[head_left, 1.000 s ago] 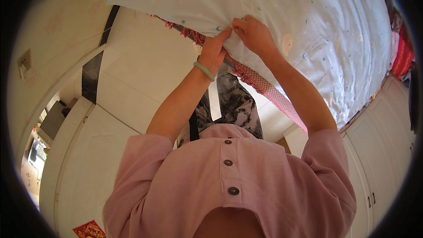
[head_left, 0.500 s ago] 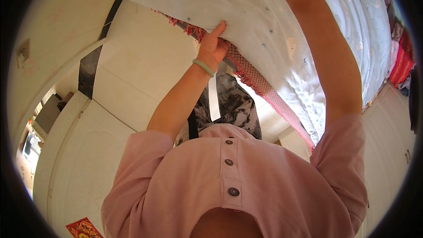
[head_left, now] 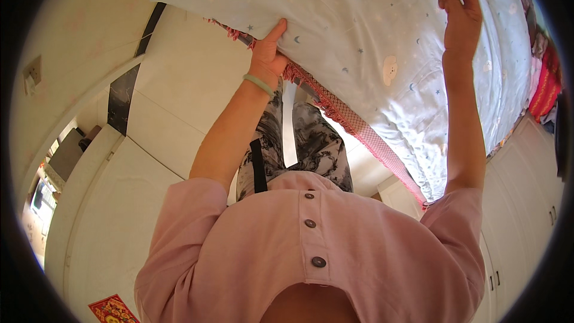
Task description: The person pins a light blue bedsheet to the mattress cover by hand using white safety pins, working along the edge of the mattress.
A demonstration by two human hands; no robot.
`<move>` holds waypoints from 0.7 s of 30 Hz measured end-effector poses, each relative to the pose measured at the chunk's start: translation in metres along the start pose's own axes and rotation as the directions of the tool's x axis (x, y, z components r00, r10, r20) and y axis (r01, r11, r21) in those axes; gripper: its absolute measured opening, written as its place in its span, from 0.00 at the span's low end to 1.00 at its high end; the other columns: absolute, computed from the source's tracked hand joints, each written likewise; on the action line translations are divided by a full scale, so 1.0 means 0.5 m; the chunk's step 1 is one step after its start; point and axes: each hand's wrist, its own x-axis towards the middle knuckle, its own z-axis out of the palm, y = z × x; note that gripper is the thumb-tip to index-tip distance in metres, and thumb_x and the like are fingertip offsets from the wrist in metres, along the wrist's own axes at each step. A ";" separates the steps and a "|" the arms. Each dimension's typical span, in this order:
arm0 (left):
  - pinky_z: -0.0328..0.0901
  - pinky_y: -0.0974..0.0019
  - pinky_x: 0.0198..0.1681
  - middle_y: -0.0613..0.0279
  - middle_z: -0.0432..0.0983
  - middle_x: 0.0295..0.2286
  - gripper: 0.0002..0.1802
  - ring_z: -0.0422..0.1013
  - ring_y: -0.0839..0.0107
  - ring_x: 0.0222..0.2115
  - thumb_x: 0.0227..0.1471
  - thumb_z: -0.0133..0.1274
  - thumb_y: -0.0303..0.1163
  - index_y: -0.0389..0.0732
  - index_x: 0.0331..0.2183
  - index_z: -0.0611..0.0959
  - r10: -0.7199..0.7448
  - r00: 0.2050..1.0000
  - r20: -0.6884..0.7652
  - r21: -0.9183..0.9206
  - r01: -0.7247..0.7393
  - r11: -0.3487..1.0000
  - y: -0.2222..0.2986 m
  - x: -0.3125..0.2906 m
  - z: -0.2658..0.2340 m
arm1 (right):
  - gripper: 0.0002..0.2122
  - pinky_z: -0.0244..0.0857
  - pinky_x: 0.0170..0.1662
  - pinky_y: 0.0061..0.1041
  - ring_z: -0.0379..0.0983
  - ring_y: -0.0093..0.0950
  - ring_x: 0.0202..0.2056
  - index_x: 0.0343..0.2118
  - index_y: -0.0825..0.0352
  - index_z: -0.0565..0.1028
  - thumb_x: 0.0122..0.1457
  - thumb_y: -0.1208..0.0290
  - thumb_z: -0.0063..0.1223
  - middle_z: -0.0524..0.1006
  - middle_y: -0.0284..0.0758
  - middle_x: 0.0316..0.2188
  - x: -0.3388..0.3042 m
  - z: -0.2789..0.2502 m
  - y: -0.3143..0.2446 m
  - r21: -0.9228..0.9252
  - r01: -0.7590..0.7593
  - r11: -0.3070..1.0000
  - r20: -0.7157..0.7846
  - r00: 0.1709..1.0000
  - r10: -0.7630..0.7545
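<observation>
A light-blue bed sheet [head_left: 353, 30], printed with stars, moons and white bears, spreads across the bed with wrinkles toward its right side. My left hand [head_left: 269, 54], a pale green bangle at its wrist, grips the sheet's near edge. Its thumb lies on top, and the fingers are hidden beneath. Under that edge shows a red-and-white woven cover [head_left: 353, 121] with a pink fringe. At the upper right, my right hand [head_left: 461, 18] is over the sheet, fingers loosely bent and apart. Nothing clear shows in it; whether its fingertips touch the cloth I cannot tell.
White cabinets [head_left: 520, 203] stand at the right, below a pile of red and dark cloth [head_left: 545, 81]. On the left are a white door [head_left: 119, 215] and a wall socket [head_left: 33, 72]. Pale floor tiles [head_left: 173, 72] lie beside the bed.
My left hand has shifted left along the sheet's edge. My right arm has drawn back, bringing its hand into view over the sheet. Some wrinkles near the left hand have flattened.
</observation>
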 end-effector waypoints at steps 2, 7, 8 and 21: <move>0.63 0.54 0.54 0.59 0.71 0.48 0.23 0.67 0.61 0.50 0.51 0.59 0.32 0.41 0.50 0.73 -0.016 1.000 -0.009 -0.014 0.016 1.000 0.005 0.003 0.001 | 0.09 0.62 0.35 0.17 0.66 0.17 0.27 0.39 0.67 0.76 0.61 0.69 0.52 0.77 0.34 0.42 0.004 -0.002 -0.008 0.359 -0.011 0.933 0.108 0.994 -0.030; 0.63 0.53 0.54 0.59 0.71 0.48 0.25 0.66 0.61 0.50 0.50 0.60 0.31 0.40 0.50 0.73 -0.003 1.000 -0.013 0.016 0.003 1.000 0.002 0.002 0.008 | 0.05 0.59 0.29 0.18 0.61 0.15 0.22 0.35 0.67 0.77 0.57 0.74 0.53 0.75 0.29 0.31 -0.084 0.038 0.026 -0.426 -0.131 0.895 0.102 0.976 0.191; 0.63 0.51 0.54 0.59 0.70 0.48 0.26 0.66 0.60 0.50 0.49 0.61 0.30 0.41 0.51 0.72 0.006 1.000 0.002 0.010 -0.006 1.000 0.005 -0.001 0.006 | 0.05 0.58 0.29 0.18 0.58 0.14 0.21 0.33 0.68 0.77 0.57 0.74 0.53 0.76 0.29 0.31 -0.083 0.025 0.038 -0.269 -0.270 0.925 0.076 0.951 0.300; 0.64 0.50 0.53 0.59 0.72 0.47 0.25 0.67 0.60 0.49 0.48 0.62 0.29 0.40 0.49 0.74 -0.010 1.000 0.019 -0.025 0.011 1.000 0.007 -0.012 0.005 | 0.04 0.61 0.26 0.17 0.68 0.17 0.21 0.35 0.65 0.74 0.62 0.72 0.49 0.73 0.29 0.20 -0.234 0.094 0.161 0.108 -0.351 0.930 0.326 0.896 0.301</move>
